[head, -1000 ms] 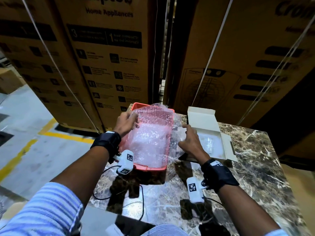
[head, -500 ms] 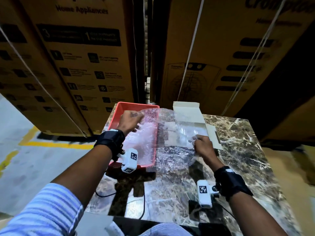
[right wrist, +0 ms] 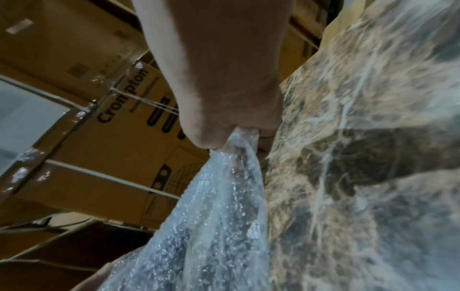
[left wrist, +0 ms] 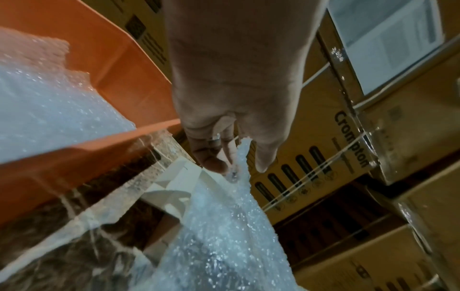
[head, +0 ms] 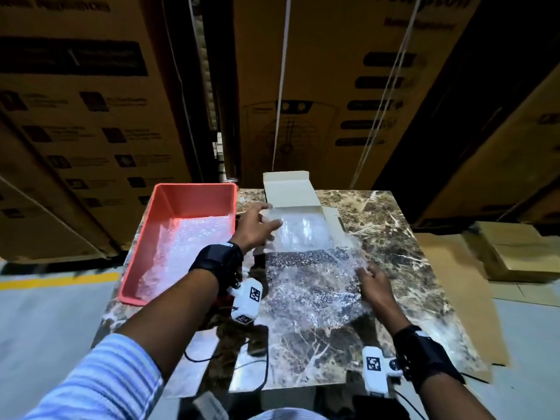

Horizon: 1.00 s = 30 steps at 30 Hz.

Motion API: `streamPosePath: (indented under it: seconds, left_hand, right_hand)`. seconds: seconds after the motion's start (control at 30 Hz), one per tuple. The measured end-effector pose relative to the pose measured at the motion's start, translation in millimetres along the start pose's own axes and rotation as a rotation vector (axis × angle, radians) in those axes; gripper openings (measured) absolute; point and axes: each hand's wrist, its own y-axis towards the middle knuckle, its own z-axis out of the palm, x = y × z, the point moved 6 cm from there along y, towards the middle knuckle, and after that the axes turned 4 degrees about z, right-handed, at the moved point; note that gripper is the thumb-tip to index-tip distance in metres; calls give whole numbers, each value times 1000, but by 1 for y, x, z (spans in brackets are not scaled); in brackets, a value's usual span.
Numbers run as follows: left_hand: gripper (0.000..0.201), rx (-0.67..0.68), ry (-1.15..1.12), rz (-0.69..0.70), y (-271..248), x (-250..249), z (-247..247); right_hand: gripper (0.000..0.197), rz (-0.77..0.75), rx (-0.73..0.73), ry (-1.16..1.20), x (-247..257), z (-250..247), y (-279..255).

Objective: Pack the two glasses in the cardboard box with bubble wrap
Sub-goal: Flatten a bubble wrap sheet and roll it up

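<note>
A clear sheet of bubble wrap (head: 312, 268) stretches over the marble table (head: 391, 225) between my hands, its far part lying over the open white cardboard box (head: 288, 192). My left hand (head: 257, 225) pinches the sheet's far left corner (left wrist: 239, 157) between thumb and fingers, just above the box (left wrist: 174, 183). My right hand (head: 374, 283) grips the near right corner, and the bubble wrap (right wrist: 224, 206) is bunched in its fist (right wrist: 234, 133). Through the sheet, something clear shows faintly inside the box; I cannot tell whether it is the glasses.
A red plastic bin (head: 200, 192) holding more bubble wrap (head: 185, 253) stands on the table's left side. Tall stacks of large brown cartons (head: 318, 86) rise close behind the table. Flattened cardboard (head: 515, 256) lies on the floor to the right.
Both hands have carried the sheet out of the red bin, to the right, and spread it over the table and the box. My right hand has drawn back toward me.
</note>
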Motion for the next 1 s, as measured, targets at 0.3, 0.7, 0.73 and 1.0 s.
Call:
streamPosePath:
  seconds: [0.3, 0.7, 0.73, 1.0]
  left_hand:
    - [77, 105, 514, 51, -20, 17, 77]
    - [42, 738, 661, -65, -91, 70, 193]
    - [49, 748, 672, -93, -97, 76, 196]
    - [51, 785, 1056, 69, -122, 87, 216]
  right_hand:
    - [55, 256, -58, -26, -81, -38, 9]
    - [25, 271, 135, -97, -127, -46, 17]
    - [26, 262, 166, -89, -126, -48, 15]
    - [47, 282, 328, -140, -113, -71, 3]
